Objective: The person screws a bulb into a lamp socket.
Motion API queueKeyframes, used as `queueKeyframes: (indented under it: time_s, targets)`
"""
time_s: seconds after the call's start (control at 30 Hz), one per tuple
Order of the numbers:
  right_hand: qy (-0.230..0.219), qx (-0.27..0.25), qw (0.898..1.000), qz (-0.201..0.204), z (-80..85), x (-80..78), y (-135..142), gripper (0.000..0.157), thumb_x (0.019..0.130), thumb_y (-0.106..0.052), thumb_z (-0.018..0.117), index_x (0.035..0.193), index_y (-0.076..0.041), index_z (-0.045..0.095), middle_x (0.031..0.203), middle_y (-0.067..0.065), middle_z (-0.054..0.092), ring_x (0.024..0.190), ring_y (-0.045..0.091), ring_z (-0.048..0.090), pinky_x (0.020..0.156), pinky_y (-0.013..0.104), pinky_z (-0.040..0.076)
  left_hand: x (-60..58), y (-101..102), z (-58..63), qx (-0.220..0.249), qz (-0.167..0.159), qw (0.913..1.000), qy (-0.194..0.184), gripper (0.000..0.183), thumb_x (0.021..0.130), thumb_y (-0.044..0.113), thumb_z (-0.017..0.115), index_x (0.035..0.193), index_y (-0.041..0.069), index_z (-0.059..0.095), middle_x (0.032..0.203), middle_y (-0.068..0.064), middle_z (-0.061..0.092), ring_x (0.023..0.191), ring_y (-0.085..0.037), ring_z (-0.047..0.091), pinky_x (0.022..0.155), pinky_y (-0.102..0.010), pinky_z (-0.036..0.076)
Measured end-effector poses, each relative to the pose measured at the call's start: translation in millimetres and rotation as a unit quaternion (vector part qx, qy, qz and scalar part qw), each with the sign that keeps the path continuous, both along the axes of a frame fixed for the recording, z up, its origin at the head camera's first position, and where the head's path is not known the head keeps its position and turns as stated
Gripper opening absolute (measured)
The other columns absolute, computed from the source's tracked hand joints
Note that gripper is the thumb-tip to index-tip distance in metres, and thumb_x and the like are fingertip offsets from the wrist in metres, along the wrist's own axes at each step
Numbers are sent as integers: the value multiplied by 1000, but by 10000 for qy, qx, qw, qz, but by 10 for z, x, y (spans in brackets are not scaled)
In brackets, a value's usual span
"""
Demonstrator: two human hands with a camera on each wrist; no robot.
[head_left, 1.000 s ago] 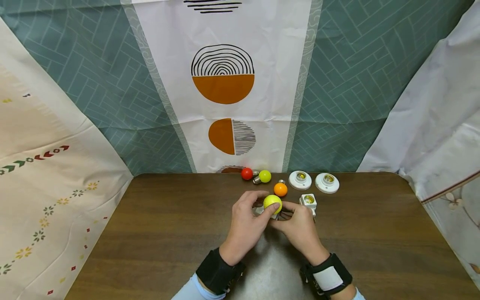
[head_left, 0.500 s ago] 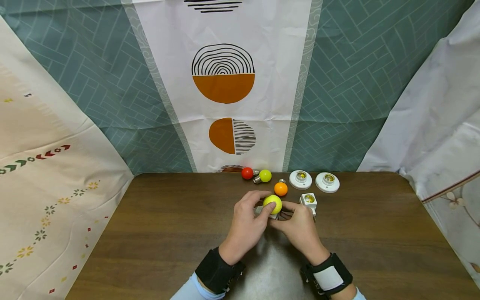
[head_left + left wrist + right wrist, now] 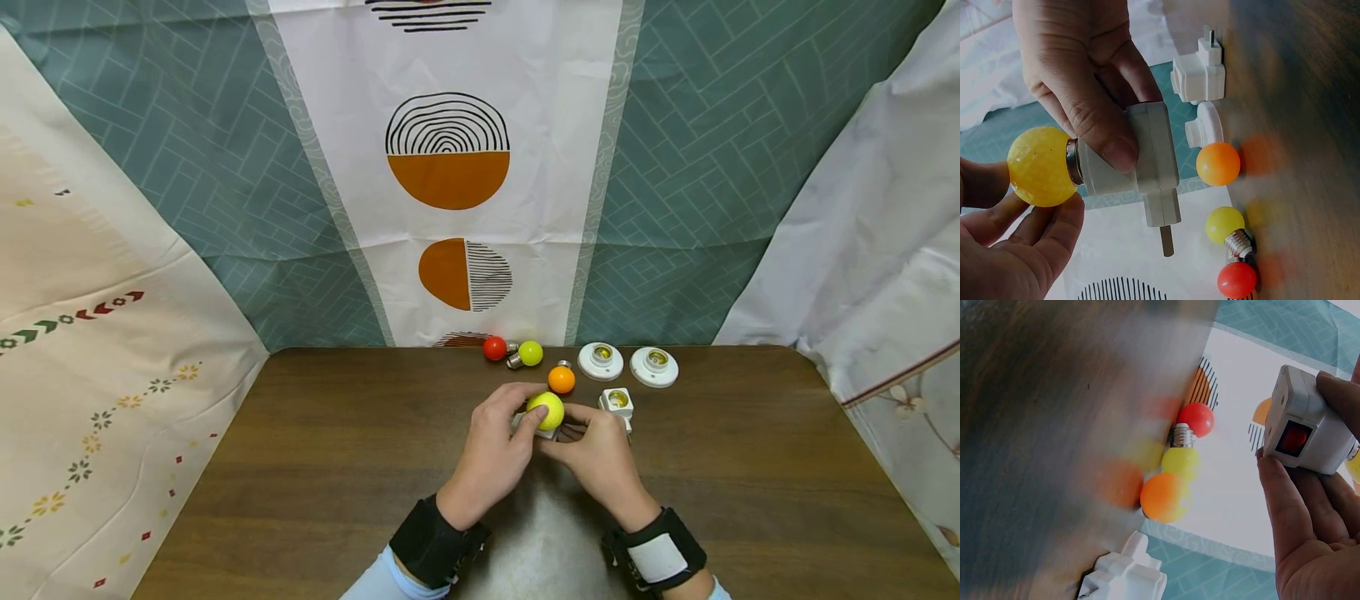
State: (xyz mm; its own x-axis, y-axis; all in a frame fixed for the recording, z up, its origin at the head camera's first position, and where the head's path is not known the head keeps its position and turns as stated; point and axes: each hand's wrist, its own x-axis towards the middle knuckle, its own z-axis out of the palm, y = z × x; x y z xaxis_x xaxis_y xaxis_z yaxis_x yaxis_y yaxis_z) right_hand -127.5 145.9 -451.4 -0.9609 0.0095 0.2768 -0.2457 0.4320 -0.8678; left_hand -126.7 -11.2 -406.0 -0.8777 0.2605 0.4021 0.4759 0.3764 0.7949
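Note:
Both hands meet over the table, with one bulb and its socket between them. My left hand (image 3: 491, 446) holds a round yellow light bulb (image 3: 1041, 167) by its globe, thumb and fingertips on either side. The bulb's metal base is inside the mouth of a white plug-in lamp socket (image 3: 1157, 147), and a narrow metal band still shows. My right hand (image 3: 600, 458) grips this socket by its body. A red rocker switch (image 3: 1294, 438) is on one face of the socket, and a flat plug prong (image 3: 1167, 242) sticks out in the left wrist view.
Behind the hands lie an orange bulb (image 3: 561, 379), a yellow-green bulb (image 3: 530, 352) and a red bulb (image 3: 494, 347). Two round white lamp holders (image 3: 655, 367) stand at the back right. Another white plug-in socket (image 3: 617, 400) sits just beyond the right hand.
The left thumb has shifted slightly leftward across the yellow bulb, and the left fingers have moved a little to the right. The right hand and the socket have stayed nearly still.

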Motion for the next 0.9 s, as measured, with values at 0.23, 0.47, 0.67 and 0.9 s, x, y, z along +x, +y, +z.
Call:
queueKeyframes:
  time_s: [0.23,0.47,0.67,0.9]
  targets:
    - [4,-88,10000,5,3,2,-11,43,60,-21,86,99,-12,70,91,-3,66,82,5,62,66,26,50,3,-7,5,-148,-94,9998,-26,29,94,17,54,123,18,57,119,9,53,107,-5,50,91,-26,40]
    - [-49,14,10000,-56,16,7,6,41,61,-20,86,99,-13,70,91,-4,65,82,6,61,66,25,50,6,13,-22,113,107,9997,196,31,94,29,55,122,16,58,121,7,52,107,-7,50,87,-30,44]
    - [12,182,9998,-127,21,4,6,38,62,-20,85,96,-14,70,89,-6,65,81,5,61,66,23,50,26,42,-31,241,441,9986,154,33,89,37,62,116,18,60,113,6,54,98,-7,52,81,-29,47]
    - [89,324,9993,-190,13,1,-6,36,62,-20,85,94,-15,70,87,-7,65,79,3,60,66,23,50,46,54,-38,156,684,9975,110,33,86,41,65,112,21,61,106,7,54,91,-7,52,77,-33,48]
